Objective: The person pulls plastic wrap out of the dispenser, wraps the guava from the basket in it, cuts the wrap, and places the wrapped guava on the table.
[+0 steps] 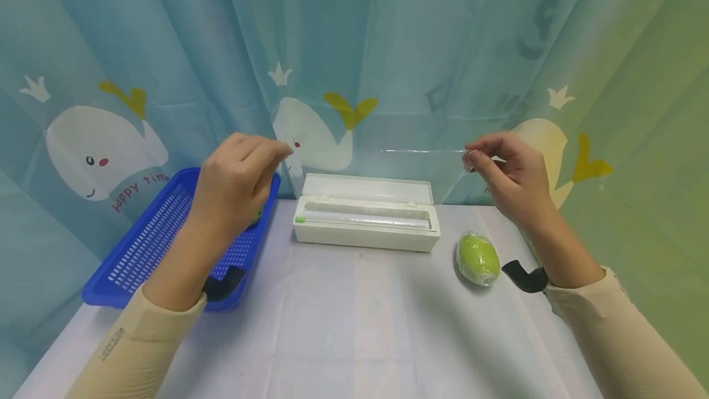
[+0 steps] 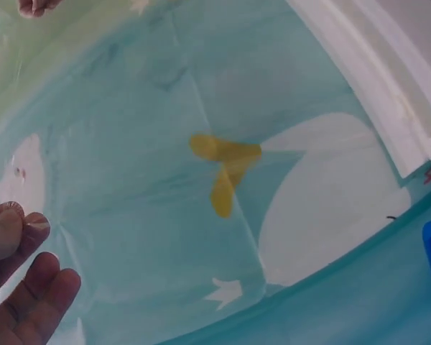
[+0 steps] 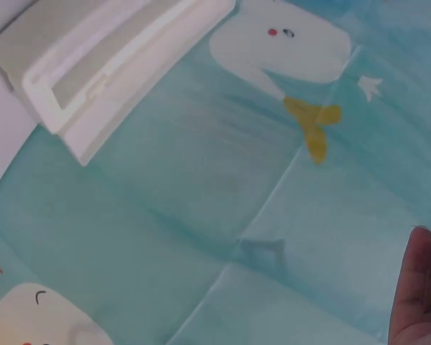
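A thin sheet of clear plastic wrap [image 1: 423, 151] is stretched in the air between the two hands, its top edge glinting. My left hand [image 1: 235, 171] pinches one corner between thumb and fingers; in the left wrist view a bit of film shines at its fingertips [image 2: 37, 224]. On the other side my right hand [image 1: 515, 177] pinches the opposite corner, thumb against forefinger. Below and behind the sheet stands a white wrap dispenser box [image 1: 365, 236], lid up, with a roll of film [image 1: 365, 220] inside. Whether the sheet still joins the roll, I cannot tell.
A green oval fruit [image 1: 477, 258], wrapped in clear film, lies on the table at right, below the right hand. At left a blue plastic basket [image 1: 149, 245] sits partly behind the left arm, with something green in it. A whale-print curtain [image 1: 421, 29] hangs behind the table.
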Demonstrator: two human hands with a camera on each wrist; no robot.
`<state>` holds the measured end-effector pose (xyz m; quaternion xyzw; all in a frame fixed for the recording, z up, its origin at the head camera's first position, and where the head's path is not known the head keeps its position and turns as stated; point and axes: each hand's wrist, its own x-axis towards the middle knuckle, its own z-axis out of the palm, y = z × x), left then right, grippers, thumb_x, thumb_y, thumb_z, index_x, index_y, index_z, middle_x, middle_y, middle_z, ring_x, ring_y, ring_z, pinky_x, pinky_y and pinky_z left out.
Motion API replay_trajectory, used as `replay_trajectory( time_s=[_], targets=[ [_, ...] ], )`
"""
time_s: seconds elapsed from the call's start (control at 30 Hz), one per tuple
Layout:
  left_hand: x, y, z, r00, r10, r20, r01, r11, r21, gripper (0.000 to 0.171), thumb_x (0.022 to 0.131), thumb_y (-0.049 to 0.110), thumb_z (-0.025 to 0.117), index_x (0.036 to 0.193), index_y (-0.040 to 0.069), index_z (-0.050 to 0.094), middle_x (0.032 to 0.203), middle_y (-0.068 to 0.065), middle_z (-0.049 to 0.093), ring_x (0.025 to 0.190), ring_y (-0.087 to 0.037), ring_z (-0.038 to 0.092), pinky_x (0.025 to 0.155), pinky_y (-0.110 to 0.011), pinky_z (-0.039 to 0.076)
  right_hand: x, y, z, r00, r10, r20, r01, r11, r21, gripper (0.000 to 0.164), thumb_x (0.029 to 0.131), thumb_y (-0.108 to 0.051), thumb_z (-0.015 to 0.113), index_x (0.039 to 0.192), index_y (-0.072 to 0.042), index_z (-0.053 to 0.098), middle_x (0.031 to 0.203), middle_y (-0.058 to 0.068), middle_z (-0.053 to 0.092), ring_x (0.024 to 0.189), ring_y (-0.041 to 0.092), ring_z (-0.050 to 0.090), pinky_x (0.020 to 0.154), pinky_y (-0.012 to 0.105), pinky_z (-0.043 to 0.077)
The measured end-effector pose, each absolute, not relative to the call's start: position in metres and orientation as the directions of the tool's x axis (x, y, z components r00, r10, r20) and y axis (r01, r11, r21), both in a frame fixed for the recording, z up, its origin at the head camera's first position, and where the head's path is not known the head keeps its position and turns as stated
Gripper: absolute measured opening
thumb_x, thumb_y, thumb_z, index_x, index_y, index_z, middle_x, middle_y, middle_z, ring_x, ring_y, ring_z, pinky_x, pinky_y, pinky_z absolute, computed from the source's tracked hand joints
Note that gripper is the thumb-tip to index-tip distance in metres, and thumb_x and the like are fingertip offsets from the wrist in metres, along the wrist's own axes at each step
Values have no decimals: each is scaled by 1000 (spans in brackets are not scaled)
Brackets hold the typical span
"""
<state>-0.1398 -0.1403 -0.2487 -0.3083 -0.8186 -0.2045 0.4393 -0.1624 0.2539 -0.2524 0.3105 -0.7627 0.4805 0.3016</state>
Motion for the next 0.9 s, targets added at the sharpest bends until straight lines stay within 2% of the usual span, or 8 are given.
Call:
replay_trajectory(
  time_s=[0.2, 0.33, 0.37, 0.47, 0.57, 0.63, 0.77, 0.9],
  targets=[
    [-113, -143, -258, -396, 381, 835, 700, 715, 5, 20, 87, -8, 70, 99, 6, 74, 91, -9, 74, 85, -30, 65, 71, -43, 58, -136, 259, -269, -594, -224, 773, -803, 222, -553, 7, 90, 13, 61, 96, 18, 61, 92, 0, 69, 80, 9, 66, 75, 15, 55],
    [-96, -143, -263, -401, 404, 822, 714, 700, 4, 25, 81, -12, 73, 98, 7, 74, 92, -9, 74, 87, -28, 66, 74, -43, 59, -117, 263, -280, -570, -245, 784, -819, 102, -564, 8, 89, 16, 60, 95, 21, 59, 94, 5, 70, 83, 12, 68, 79, 17, 55],
    [-92, -143, -264, -401, 408, 820, 720, 694, 6, 24, 83, -11, 72, 99, 6, 75, 93, -9, 74, 88, -28, 67, 75, -44, 59, -113, 264, -283, -564, -248, 788, -822, 71, -565, 8, 88, 17, 60, 94, 22, 59, 93, 7, 70, 83, 13, 68, 80, 18, 55],
    [-81, -142, -268, -392, 415, 821, 737, 676, 10, 13, 96, 2, 63, 98, 6, 75, 92, -9, 74, 87, -26, 67, 77, -43, 59, -101, 268, -292, -548, -258, 796, -824, 3, -567, 9, 86, 20, 58, 94, 23, 58, 94, 11, 71, 85, 15, 68, 81, 18, 55],
    [-70, -140, -274, -380, 415, 827, 765, 643, 28, 30, 106, 19, 50, 98, 7, 76, 91, -5, 74, 86, -22, 68, 77, -37, 58, -90, 271, -301, -545, -258, 797, -822, -24, -570, 8, 86, 20, 58, 94, 23, 59, 95, 11, 71, 85, 14, 68, 80, 17, 54],
    [-61, -139, -280, -392, 409, 824, 783, 619, 66, 36, 107, 26, 45, 97, 9, 76, 92, -2, 73, 85, -18, 67, 78, -29, 57, -83, 271, -307, -542, -259, 799, -821, -38, -569, 8, 86, 20, 58, 93, 23, 59, 95, 11, 71, 85, 13, 67, 79, 17, 54],
    [-45, -137, -294, -414, 405, 815, 824, 547, 147, 33, 107, 25, 47, 99, 10, 75, 92, 3, 71, 84, -13, 66, 80, -18, 53, -73, 271, -313, -521, -255, 814, -827, -85, -556, 6, 87, 18, 59, 91, 23, 59, 95, 12, 70, 86, 15, 65, 79, 18, 53],
    [-33, -133, -310, -407, 412, 815, 862, 468, 194, 27, 106, 20, 49, 103, 10, 74, 93, 3, 70, 84, -12, 65, 81, -16, 52, -65, 270, -316, -506, -250, 826, -832, -110, -543, 5, 87, 18, 59, 90, 23, 58, 94, 13, 69, 89, 18, 64, 80, 19, 51]
  ],
)
